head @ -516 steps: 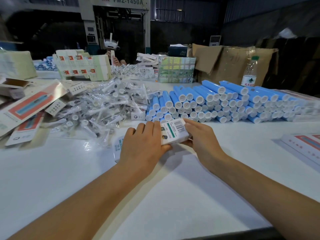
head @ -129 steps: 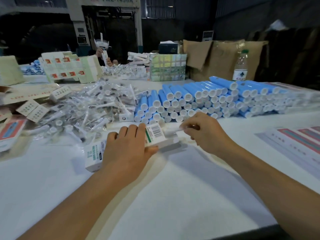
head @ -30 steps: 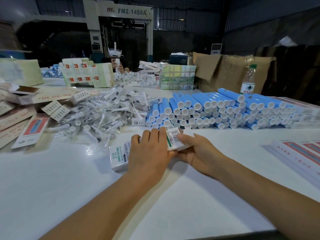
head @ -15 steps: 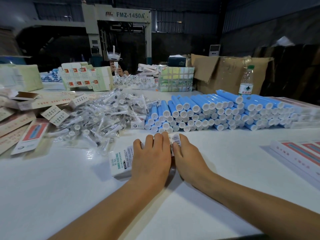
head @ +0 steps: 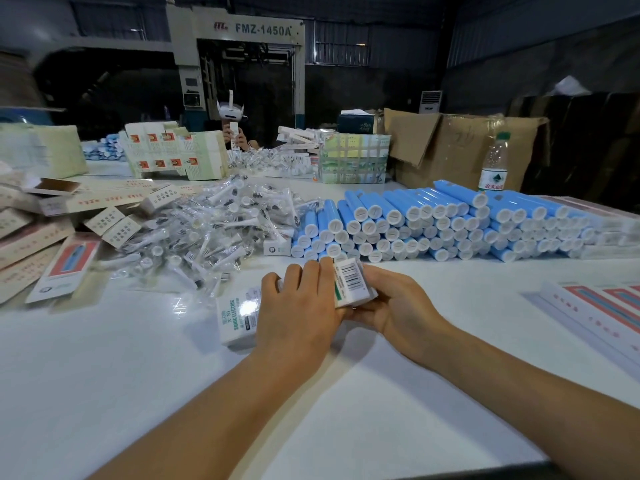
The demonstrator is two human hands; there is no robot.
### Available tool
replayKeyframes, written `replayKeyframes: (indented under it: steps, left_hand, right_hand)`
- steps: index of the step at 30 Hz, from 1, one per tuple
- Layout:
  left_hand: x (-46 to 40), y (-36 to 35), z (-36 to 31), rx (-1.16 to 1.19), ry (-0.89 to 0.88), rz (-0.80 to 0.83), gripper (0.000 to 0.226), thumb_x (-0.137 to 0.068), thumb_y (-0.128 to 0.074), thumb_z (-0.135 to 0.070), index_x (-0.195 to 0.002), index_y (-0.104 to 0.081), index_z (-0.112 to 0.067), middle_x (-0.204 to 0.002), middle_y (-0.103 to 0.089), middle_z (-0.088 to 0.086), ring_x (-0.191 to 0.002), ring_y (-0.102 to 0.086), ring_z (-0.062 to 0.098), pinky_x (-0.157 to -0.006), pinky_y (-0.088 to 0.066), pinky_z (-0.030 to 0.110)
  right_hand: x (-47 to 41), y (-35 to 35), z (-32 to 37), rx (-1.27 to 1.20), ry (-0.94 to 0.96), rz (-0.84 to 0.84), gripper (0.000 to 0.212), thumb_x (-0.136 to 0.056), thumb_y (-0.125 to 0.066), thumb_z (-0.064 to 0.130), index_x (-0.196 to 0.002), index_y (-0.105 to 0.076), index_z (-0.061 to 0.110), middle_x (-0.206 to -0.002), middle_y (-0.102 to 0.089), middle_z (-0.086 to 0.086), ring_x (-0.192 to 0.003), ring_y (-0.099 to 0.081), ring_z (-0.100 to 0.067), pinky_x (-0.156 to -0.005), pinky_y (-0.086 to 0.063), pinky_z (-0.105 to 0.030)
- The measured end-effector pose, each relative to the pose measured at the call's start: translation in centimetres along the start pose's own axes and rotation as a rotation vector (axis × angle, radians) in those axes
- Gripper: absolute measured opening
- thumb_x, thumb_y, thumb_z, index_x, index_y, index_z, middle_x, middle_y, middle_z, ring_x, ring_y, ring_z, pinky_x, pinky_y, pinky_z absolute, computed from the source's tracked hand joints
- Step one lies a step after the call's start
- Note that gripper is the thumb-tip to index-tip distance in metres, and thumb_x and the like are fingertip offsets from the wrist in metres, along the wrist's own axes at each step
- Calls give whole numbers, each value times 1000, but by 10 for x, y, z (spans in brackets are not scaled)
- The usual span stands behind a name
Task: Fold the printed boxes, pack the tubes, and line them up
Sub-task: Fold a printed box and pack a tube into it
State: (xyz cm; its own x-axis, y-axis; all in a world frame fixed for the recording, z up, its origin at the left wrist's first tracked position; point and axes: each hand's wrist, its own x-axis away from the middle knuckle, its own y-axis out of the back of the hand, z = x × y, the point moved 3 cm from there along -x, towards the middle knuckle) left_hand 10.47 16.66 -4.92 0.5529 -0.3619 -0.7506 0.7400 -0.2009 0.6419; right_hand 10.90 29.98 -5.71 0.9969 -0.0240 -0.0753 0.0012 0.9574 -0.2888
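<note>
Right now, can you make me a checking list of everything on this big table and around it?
Surface: white table, bare in front.
Job's things: printed box held in both hands; blue tubes stacked behind it; flat boxes at right.
Clutter: heap of bagged brush heads; loose cartons at left; water bottle; brown cardboard box.
Grippers: left hand lies over the box, fingers curled on its far edge; right hand grips its barcode end.
Cables: nothing seen.
Surroundings: grey machine behind; another person at the far side.
</note>
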Motion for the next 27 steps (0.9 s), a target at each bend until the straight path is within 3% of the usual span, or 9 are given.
replayKeyframes:
  steps: [9,12,14,20,24,27]
  left_hand:
    - [1,-2,-2,5,-37,-34,69,-62,-81,-48,-112,-66,-2,-92,-66,8,-76,-62,26,-65,-49,40]
    - [2,-3,-3,-9,-60,-43,68,-68,-68,-52,-113,-65,-2,-92,-65,8,-75,-61,26,-65,-48,40]
    - [3,-4,-4,-24,-70,-36,72,-67,-72,-55,-115,-64,-3,-92,-65,7,-76,-60,25,-65,-47,39]
    - [2,-3,-3,-20,-46,-55,77,-62,-78,-60,-112,-65,-3,-89,-65,8,-73,-60,26,-63,-46,37]
    - [-2,-2,3,-16,34,-49,72,-64,-79,-55,-112,-65,-3,-90,-66,8,-74,-62,26,-61,-46,39]
    - [-3,-3,6,-25,76,-21,68,-68,-75,-53,-113,-65,-4,-93,-67,8,-77,-62,26,-63,-46,38]
  right_hand:
    - [3,-1,0,159,56,-73,36,-98,-36,4,-90,-70,11,-85,-74,-12,-75,-72,-25,-61,-58,-34]
    - [4,-3,0,203,72,-112,39,-97,-33,1,-88,-69,12,-79,-74,-8,-71,-72,-22,-59,-60,-35]
    - [6,-3,0,232,95,-130,39,-97,-32,1,-90,-69,11,-78,-74,-7,-72,-71,-21,-58,-59,-34]
    - [8,-5,1,261,137,-110,42,-95,-30,1,-91,-69,17,-86,-74,-5,-82,-71,-20,-69,-59,-33]
    - [12,-7,4,547,269,-117,33,-94,-48,9,-102,-66,35,-95,-72,10,-84,-65,-6,-73,-55,-22]
    - [14,-5,9,724,406,-288,21,-86,-65,14,-85,-64,35,-92,-65,5,-75,-56,-5,-65,-43,-10]
